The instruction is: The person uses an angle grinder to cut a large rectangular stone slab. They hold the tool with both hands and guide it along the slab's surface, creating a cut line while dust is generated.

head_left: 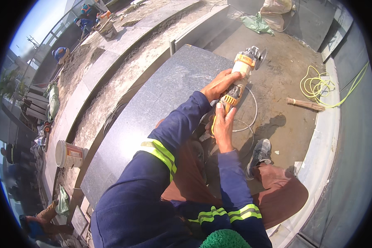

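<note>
Both hands gripped the yellow angle grinder (240, 78) at one o'clock, left hand (220, 84) on its body, right hand (223, 124) on its rear, beside the dark granite slab (153, 120), where a trailing cable (248, 120) risked snagging the disc.

Dark speckled stone slab (153, 120), smooth, matt with dust. Yellow plastic-bodied grinder (240, 78) carries a dull metal disc (261, 58). Ground (285, 120) is rough, gritty concrete. White plastic bucket (68, 154), grimy. Sleeves: heavy blue cloth.

Dusty concrete floor (285, 82) is littered with a coiled yellow hose (318, 87), a small broom (305, 104), and a big dark stone slab (153, 111).
</note>
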Action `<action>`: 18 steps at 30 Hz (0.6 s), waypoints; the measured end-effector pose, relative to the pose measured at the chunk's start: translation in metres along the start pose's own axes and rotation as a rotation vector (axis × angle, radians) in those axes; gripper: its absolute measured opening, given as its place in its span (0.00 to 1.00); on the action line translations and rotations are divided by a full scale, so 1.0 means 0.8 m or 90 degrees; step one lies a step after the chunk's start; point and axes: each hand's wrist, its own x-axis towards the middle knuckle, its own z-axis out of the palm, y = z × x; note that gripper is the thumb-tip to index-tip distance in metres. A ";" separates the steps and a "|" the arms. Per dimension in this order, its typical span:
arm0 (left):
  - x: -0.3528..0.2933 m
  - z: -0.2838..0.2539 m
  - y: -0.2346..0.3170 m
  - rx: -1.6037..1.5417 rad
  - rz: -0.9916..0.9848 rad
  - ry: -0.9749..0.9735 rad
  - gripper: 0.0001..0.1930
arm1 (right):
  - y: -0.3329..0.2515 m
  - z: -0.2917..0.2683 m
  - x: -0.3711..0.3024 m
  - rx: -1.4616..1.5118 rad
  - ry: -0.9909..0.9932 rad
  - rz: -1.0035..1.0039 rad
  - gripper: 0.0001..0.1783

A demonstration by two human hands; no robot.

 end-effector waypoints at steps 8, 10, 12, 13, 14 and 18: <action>-0.201 -0.057 0.013 -0.231 0.251 0.181 0.34 | -0.036 0.042 -0.104 -0.237 -0.242 -0.076 0.26; -0.251 -0.081 -0.007 -0.319 0.294 0.204 0.30 | -0.019 0.065 -0.121 -0.206 -0.337 -0.095 0.25; -0.281 -0.104 -0.028 -0.354 0.330 0.249 0.28 | -0.005 0.079 -0.123 -0.154 -0.443 0.033 0.26; -0.298 -0.113 -0.030 -0.376 0.329 0.254 0.28 | 0.011 0.083 -0.113 -0.093 -0.493 0.098 0.26; -0.320 -0.122 -0.033 -0.401 0.322 0.258 0.27 | 0.014 0.093 -0.124 -0.019 -0.519 0.141 0.27; -0.387 -0.146 -0.045 -0.460 0.322 0.304 0.26 | 0.036 0.127 -0.153 0.142 -0.625 0.283 0.35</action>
